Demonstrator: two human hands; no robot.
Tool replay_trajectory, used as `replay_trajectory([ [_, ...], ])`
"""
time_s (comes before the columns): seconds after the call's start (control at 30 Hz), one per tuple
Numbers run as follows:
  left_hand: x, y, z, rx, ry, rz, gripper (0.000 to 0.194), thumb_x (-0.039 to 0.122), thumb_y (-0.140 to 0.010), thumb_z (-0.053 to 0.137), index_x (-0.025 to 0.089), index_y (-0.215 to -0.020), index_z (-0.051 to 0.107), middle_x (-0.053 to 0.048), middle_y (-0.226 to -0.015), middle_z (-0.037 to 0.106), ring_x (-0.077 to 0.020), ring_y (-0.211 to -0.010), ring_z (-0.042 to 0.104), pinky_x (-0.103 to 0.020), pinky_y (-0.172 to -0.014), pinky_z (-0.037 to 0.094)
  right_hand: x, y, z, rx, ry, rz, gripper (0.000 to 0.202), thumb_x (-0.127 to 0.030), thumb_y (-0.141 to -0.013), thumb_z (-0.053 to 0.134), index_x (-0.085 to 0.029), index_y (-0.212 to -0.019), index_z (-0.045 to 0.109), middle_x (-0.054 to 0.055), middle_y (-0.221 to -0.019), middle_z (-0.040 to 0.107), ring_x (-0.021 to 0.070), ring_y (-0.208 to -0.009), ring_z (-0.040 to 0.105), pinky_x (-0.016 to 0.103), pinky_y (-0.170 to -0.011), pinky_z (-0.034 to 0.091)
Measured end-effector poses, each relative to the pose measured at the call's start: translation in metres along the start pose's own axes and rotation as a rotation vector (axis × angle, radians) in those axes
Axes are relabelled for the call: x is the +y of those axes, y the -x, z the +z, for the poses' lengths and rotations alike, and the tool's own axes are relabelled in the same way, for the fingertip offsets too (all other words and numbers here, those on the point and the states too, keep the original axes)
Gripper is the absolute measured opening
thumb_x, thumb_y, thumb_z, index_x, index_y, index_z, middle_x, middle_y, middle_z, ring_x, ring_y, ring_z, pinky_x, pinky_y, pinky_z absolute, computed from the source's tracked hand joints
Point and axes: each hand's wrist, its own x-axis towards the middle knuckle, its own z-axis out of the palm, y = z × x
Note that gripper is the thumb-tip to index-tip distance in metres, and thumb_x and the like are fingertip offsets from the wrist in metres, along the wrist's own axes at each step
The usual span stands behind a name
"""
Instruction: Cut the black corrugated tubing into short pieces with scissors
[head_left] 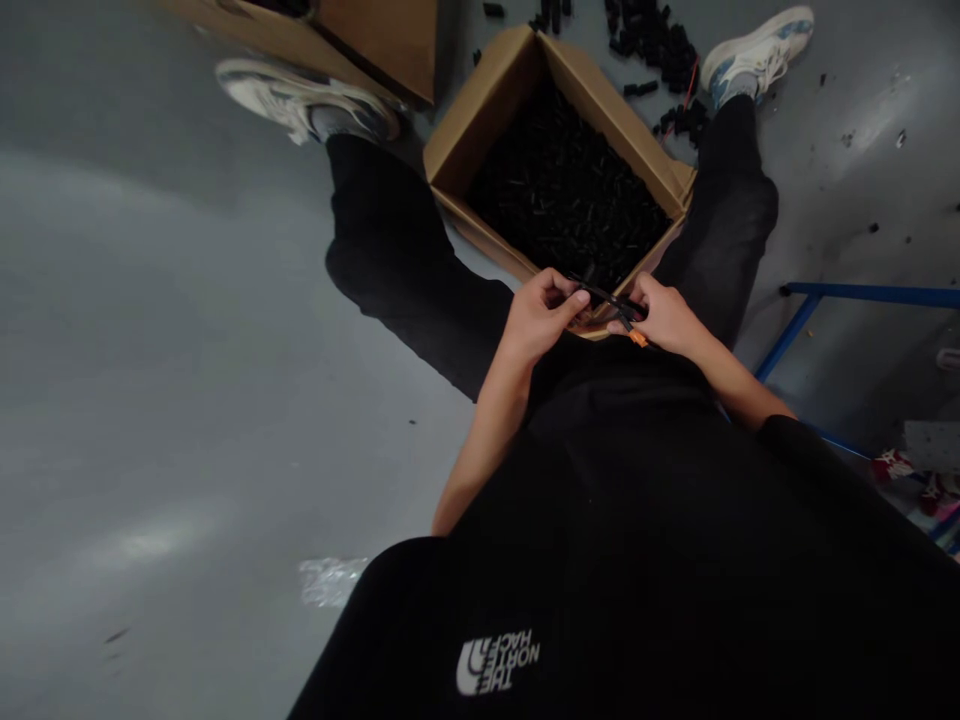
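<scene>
Both hands meet over the near corner of an open cardboard box (615, 90), which holds a heap of small black parts (562, 190). My left hand (541, 312) is closed, its thumb and fingers pinching a small black piece. My right hand (664, 315) is closed round a dark tool (628, 310) with an orange bit (638, 338) sticking out below the fingers. The tool's thin dark end reaches across to the left hand's fingertips. How the piece and the tool touch is too small to tell.
Loose black parts (652, 40) lie on the floor beyond the box. Another cardboard box (375, 40) stands at the upper left. My legs flank the open box. A blue metal frame (885, 293) is at the right, and clear plastic (330, 580) lies at the lower left.
</scene>
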Motion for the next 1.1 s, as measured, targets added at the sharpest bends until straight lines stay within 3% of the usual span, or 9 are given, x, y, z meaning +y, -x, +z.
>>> replay_trajectory([
  [0.1, -0.006, -0.001, 0.001, 0.088, -0.141, 0.058, 0.063, 0.076, -0.082, 0.093, 0.023, -0.088, 0.059, 0.000, -0.079, 0.074, -0.0147, -0.068, 0.069, -0.026, -0.064, 0.054, 0.001, 0.000, 0.003, -0.007, -0.006, 0.008, 0.062, -0.066, -0.080, 0.097, -0.027, -0.098, 0.052, 0.000, -0.084, 0.065, 0.0247, -0.081, 0.065, 0.042, -0.079, 0.051],
  [0.23, -0.006, 0.000, 0.002, 0.052, -0.282, 0.110, 0.047, 0.062, -0.089, 0.089, 0.023, -0.089, 0.064, -0.001, -0.084, 0.077, -0.0159, -0.075, 0.069, -0.028, -0.069, 0.053, 0.002, -0.004, 0.005, 0.001, 0.007, -0.026, 0.065, -0.068, -0.080, 0.097, -0.027, -0.101, 0.052, 0.000, -0.089, 0.066, 0.0221, -0.079, 0.062, 0.040, -0.076, 0.049],
  [0.33, -0.005, 0.000, -0.002, 0.070, -0.299, 0.103, 0.042, 0.057, -0.089, 0.091, 0.022, -0.093, 0.069, -0.004, -0.091, 0.080, -0.0174, -0.082, 0.073, -0.029, -0.076, 0.056, 0.005, -0.005, 0.002, 0.019, -0.021, 0.008, 0.064, -0.066, -0.079, 0.098, -0.027, -0.095, 0.049, -0.002, -0.081, 0.062, 0.0193, -0.076, 0.057, 0.037, -0.073, 0.045],
  [0.5, 0.003, 0.002, -0.017, 0.141, 0.097, -0.010, 0.049, 0.064, -0.088, 0.094, 0.020, -0.102, 0.075, -0.007, -0.096, 0.083, -0.0180, -0.083, 0.077, -0.031, -0.080, 0.065, 0.011, -0.001, -0.011, -0.030, -0.074, 0.012, 0.056, -0.050, -0.082, 0.096, -0.026, -0.097, 0.048, -0.002, -0.085, 0.063, 0.0187, -0.080, 0.058, 0.036, -0.074, 0.043],
  [0.63, 0.016, 0.005, -0.020, 0.016, 0.442, -0.180, 0.041, 0.057, -0.089, 0.095, 0.021, -0.100, 0.081, -0.012, -0.129, 0.085, -0.0248, -0.110, 0.082, -0.039, -0.093, 0.073, 0.006, -0.001, -0.018, -0.165, -0.049, -0.025, 0.055, -0.046, -0.083, 0.097, -0.026, -0.104, 0.050, -0.001, -0.089, 0.066, 0.0221, -0.086, 0.064, 0.040, -0.079, 0.049],
  [0.73, 0.022, 0.007, -0.013, -0.085, 0.531, -0.266, 0.035, 0.051, -0.090, 0.096, 0.020, -0.101, 0.085, -0.012, -0.136, 0.085, -0.0299, -0.122, 0.081, -0.043, -0.096, 0.074, -0.003, -0.002, -0.019, -0.230, -0.023, -0.045, 0.054, -0.041, -0.082, 0.098, -0.026, -0.107, 0.053, -0.001, -0.091, 0.067, 0.0231, -0.087, 0.066, 0.042, -0.082, 0.052],
  [0.87, 0.022, 0.006, -0.006, -0.144, 0.518, -0.308, 0.031, 0.048, -0.094, 0.093, 0.018, -0.102, 0.087, -0.013, -0.130, 0.086, -0.0294, -0.119, 0.083, -0.042, -0.100, 0.073, -0.008, -0.005, -0.019, -0.221, -0.005, -0.057, 0.055, -0.041, -0.080, 0.099, -0.026, -0.103, 0.052, -0.002, -0.088, 0.066, 0.0221, -0.085, 0.064, 0.041, -0.080, 0.051],
  [0.97, 0.017, 0.006, -0.006, -0.109, 0.500, -0.286, 0.036, 0.053, -0.098, 0.090, 0.020, -0.111, 0.085, -0.012, -0.126, 0.087, -0.0259, -0.112, 0.084, -0.039, -0.098, 0.073, -0.003, -0.006, -0.018, -0.175, -0.020, -0.059, 0.054, -0.042, -0.081, 0.099, -0.026, -0.099, 0.051, -0.002, -0.086, 0.065, 0.0219, -0.085, 0.063, 0.040, -0.080, 0.050],
  [1.1, 0.011, 0.006, -0.012, -0.091, 0.424, -0.289, 0.043, 0.061, -0.102, 0.084, 0.019, -0.103, 0.078, -0.011, -0.099, 0.086, -0.0191, -0.083, 0.080, -0.028, -0.069, 0.066, 0.008, -0.006, -0.013, -0.082, -0.059, -0.035, 0.051, -0.044, -0.084, 0.096, -0.027, -0.097, 0.050, -0.002, -0.088, 0.061, 0.0211, -0.085, 0.059, 0.040, -0.080, 0.052],
])
